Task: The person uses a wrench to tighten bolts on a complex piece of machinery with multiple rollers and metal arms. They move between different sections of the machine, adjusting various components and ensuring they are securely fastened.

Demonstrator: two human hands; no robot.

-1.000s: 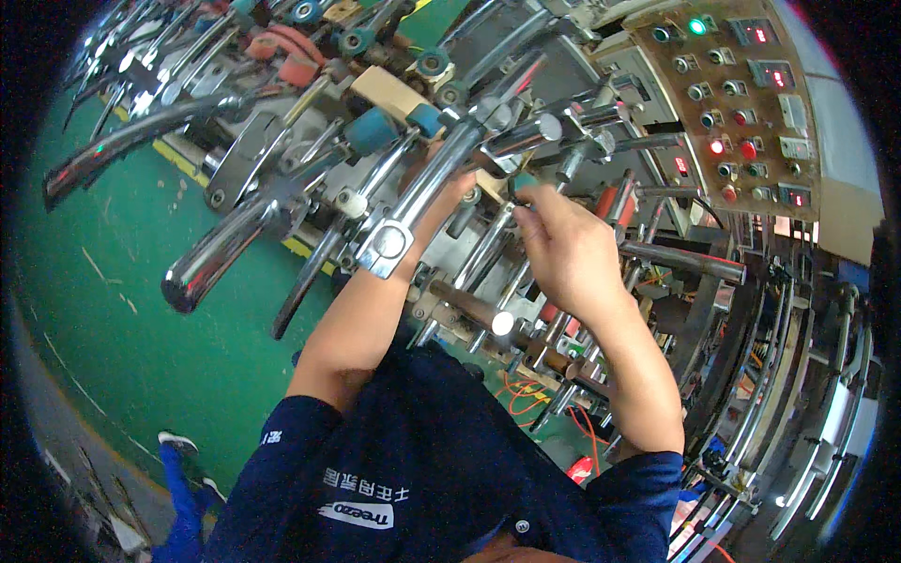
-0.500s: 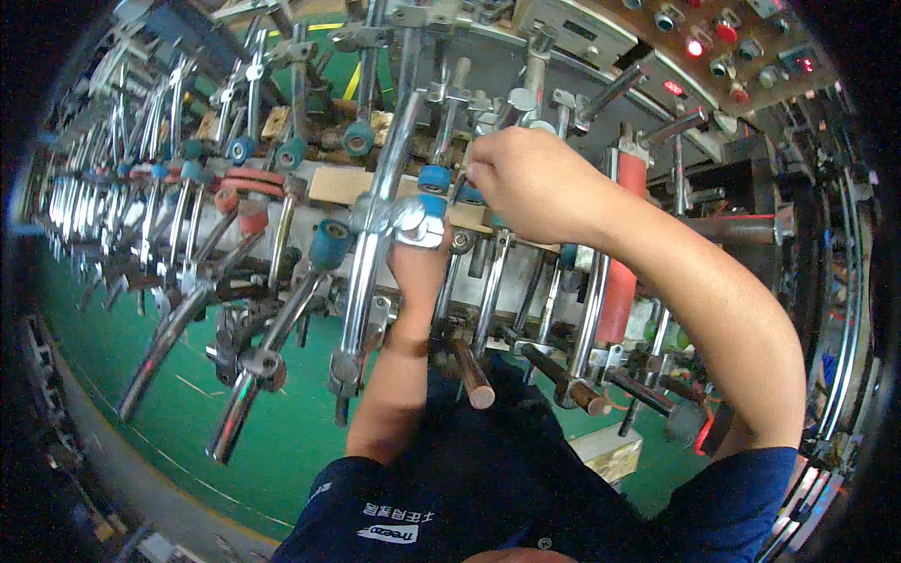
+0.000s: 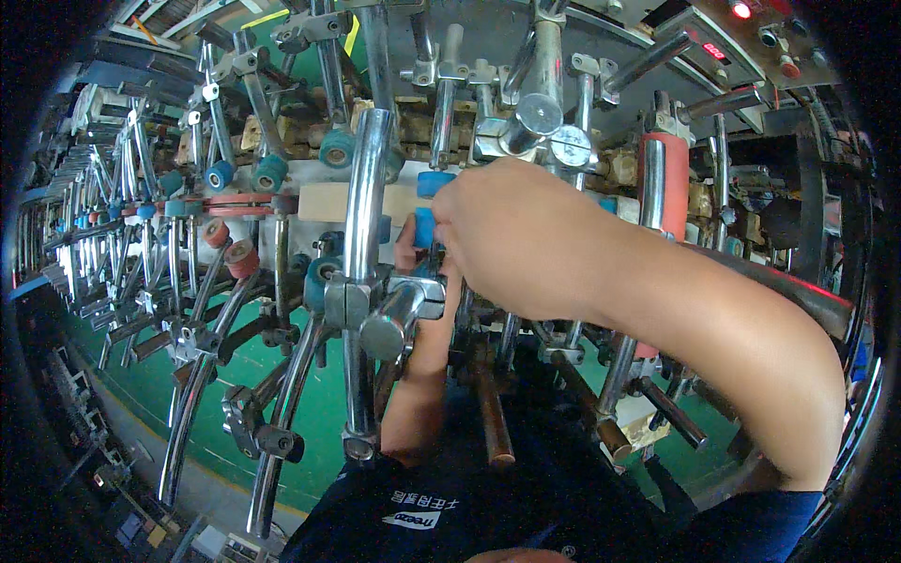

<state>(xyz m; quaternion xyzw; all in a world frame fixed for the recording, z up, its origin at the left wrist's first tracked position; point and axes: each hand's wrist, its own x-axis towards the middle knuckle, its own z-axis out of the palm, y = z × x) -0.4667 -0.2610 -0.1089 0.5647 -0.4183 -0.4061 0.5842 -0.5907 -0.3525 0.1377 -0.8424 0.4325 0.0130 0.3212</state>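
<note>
At the middle of the machine, my right hand (image 3: 511, 239) is closed, its fingertips bent against the right side of a blue roller (image 3: 425, 228). Whatever they pinch is hidden behind the hand. My left hand (image 3: 406, 246) comes up from below, its fingers closed around the lower part of the same roller. A metal clamp and my right hand cover much of it. Just beyond sits a second blue roller (image 3: 434, 183). A pale wooden strip (image 3: 324, 203) runs up to the rollers from the left. Close to my left hand stands a thick chrome rod (image 3: 366, 197) with a clamp (image 3: 355, 302).
Many chrome rods with teal rollers (image 3: 269, 172) line the left side. A red cylinder (image 3: 663, 188) stands to the right, near a dark bar (image 3: 779, 281). Copper-ended rods (image 3: 495, 413) jut toward my body. A lit display (image 3: 713, 51) is at the far right.
My view has moved closer to the rods. My right hand has come down and left onto the blue roller; the left hand stays at the roller.
</note>
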